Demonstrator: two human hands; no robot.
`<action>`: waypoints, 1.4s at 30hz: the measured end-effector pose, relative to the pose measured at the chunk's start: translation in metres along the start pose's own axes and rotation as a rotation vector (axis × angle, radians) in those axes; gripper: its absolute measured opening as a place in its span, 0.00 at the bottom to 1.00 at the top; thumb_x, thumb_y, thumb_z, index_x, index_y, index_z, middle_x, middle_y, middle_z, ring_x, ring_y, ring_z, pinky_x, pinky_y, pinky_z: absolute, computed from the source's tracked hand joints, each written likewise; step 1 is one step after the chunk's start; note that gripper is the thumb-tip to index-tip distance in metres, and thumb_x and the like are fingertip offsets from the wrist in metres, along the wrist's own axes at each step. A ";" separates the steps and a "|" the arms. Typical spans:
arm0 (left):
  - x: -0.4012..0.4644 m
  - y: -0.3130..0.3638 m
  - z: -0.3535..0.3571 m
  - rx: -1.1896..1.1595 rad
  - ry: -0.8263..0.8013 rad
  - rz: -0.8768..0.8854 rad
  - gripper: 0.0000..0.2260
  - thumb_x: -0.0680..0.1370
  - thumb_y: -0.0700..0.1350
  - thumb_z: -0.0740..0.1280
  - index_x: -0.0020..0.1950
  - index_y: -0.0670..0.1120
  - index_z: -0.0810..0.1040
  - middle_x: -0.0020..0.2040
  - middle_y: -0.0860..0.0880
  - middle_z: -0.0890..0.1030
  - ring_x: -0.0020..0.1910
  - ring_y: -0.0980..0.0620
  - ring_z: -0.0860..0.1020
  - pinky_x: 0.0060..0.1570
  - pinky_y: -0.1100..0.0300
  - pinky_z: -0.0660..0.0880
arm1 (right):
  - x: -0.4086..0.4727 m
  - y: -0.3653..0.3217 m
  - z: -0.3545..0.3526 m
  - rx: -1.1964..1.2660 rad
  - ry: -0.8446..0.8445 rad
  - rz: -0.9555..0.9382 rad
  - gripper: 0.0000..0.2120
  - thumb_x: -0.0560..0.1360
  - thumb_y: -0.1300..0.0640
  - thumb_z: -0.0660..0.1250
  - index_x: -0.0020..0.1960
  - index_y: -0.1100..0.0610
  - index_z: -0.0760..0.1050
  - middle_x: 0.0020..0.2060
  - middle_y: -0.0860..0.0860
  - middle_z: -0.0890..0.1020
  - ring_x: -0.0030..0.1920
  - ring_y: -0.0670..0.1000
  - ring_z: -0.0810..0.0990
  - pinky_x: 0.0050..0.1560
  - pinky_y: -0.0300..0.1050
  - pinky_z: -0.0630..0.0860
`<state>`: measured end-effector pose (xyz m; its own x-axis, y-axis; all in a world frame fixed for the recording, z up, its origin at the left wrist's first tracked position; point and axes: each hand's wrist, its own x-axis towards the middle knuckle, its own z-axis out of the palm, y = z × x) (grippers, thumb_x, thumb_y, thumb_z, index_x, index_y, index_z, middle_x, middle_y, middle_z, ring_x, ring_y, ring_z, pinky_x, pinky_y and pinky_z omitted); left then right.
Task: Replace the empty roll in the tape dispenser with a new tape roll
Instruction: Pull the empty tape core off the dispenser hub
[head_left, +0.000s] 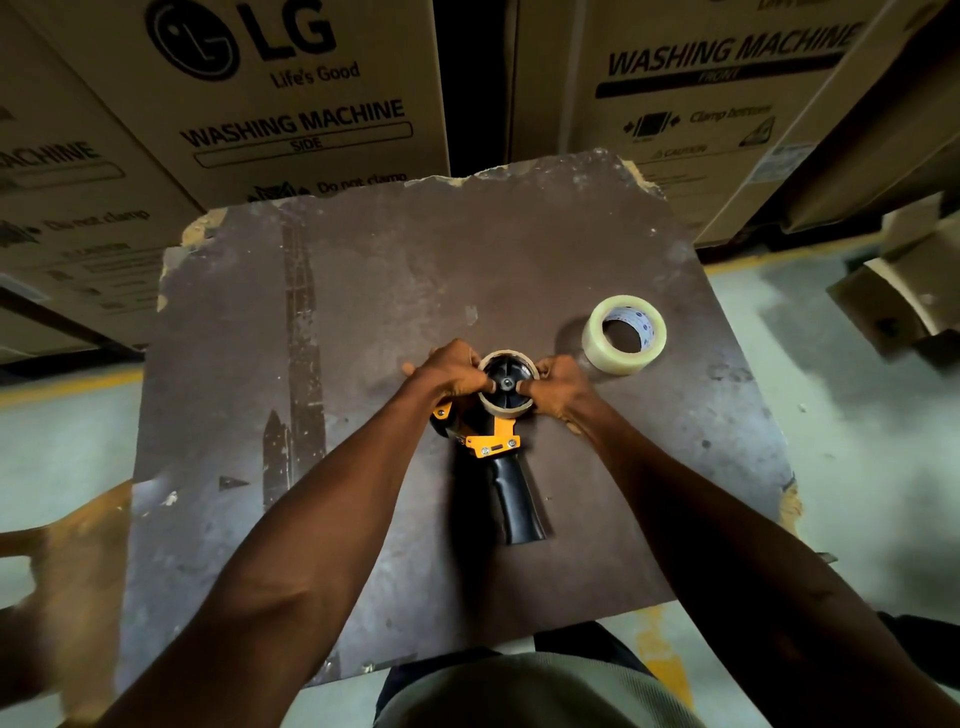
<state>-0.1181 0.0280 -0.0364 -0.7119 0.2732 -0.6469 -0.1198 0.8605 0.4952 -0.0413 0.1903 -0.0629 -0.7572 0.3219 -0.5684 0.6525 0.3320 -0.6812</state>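
An orange and black tape dispenser (501, 457) lies on the worn brown board (363, 322), its black handle pointing toward me. On its black hub sits the empty cardboard roll (508, 410). My left hand (452, 371) grips the roll's left side, with the thumb pressed near the hub's centre. My right hand (558, 387) grips its right side, thumb also near the centre. A new roll of clear tape (623, 335) lies flat on the board just right of my right hand, untouched.
Large cardboard washing machine boxes (291, 104) stand right behind the board. More cardboard pieces (898, 291) lie on the floor at the right. The board's far edge is chipped. Pale floor with yellow lines surrounds the board.
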 end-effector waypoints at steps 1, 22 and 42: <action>0.001 -0.002 0.000 0.007 -0.004 0.011 0.15 0.58 0.56 0.73 0.39 0.50 0.84 0.40 0.48 0.84 0.48 0.46 0.81 0.58 0.42 0.77 | -0.001 -0.003 -0.001 -0.002 -0.013 0.005 0.04 0.68 0.59 0.73 0.36 0.54 0.79 0.37 0.54 0.85 0.39 0.54 0.84 0.47 0.56 0.85; -0.002 -0.006 -0.001 0.036 0.035 -0.003 0.15 0.63 0.58 0.71 0.41 0.48 0.82 0.40 0.49 0.84 0.47 0.46 0.81 0.58 0.40 0.75 | -0.002 -0.019 -0.003 -0.131 0.006 0.006 0.03 0.69 0.61 0.73 0.40 0.61 0.83 0.41 0.59 0.87 0.44 0.58 0.85 0.44 0.52 0.82; -0.073 -0.054 0.036 -0.145 0.454 0.086 0.35 0.78 0.62 0.64 0.80 0.57 0.52 0.82 0.50 0.54 0.80 0.44 0.52 0.74 0.34 0.52 | -0.010 -0.011 -0.007 0.032 -0.026 0.030 0.04 0.73 0.58 0.75 0.43 0.59 0.83 0.42 0.59 0.87 0.42 0.57 0.87 0.46 0.58 0.85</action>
<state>-0.0347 -0.0234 -0.0366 -0.9496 0.0974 -0.2980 -0.1200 0.7653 0.6324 -0.0410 0.1895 -0.0468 -0.7380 0.3081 -0.6003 0.6740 0.2942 -0.6776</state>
